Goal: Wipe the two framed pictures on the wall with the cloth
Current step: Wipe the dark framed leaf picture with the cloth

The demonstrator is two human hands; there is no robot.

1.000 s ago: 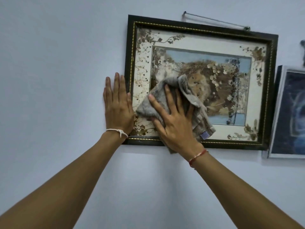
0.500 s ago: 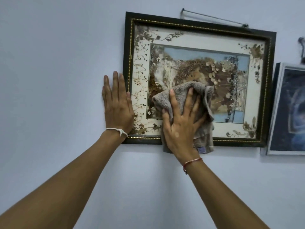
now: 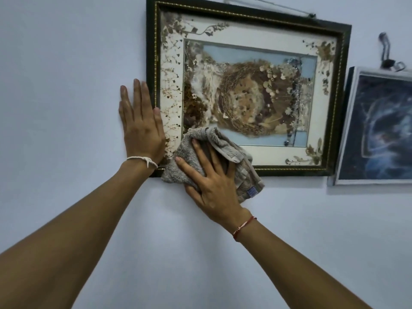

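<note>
Our right grip (image 3: 214, 181), fingers spread straight, presses the cloth (image 3: 186, 158) beneath it onto the lower-left corner of the picture (image 3: 245, 97). Our left grip (image 3: 141, 128) lies flat on the wall (image 3: 66, 85).

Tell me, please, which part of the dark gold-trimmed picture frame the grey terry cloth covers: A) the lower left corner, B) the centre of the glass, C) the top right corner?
A: the right hand presses the cloth over the lower left corner of the frame.

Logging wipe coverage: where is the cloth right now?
In the head view, the cloth covers the lower-left corner of the dark frame, pressed flat by the right hand, just right of the left hand.
</note>
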